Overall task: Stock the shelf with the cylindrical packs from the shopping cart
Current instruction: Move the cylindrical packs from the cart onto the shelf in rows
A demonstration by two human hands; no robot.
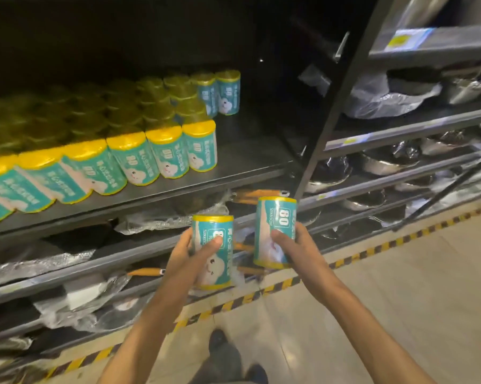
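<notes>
Your left hand (190,257) and right hand (294,246) each wrap fingers round one upright cylindrical pack (215,252), (274,232) below the shelf (242,151): seemingly light, film-wrapped, likely slippery, so hold mid-body.

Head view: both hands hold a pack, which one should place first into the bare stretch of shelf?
Right, probably. The right hand holds its teal cylindrical pack with yellow ends higher and nearer the bare right part of the grey metal shelf. The left hand holds its matching pack lower, below the shelf edge.
</notes>
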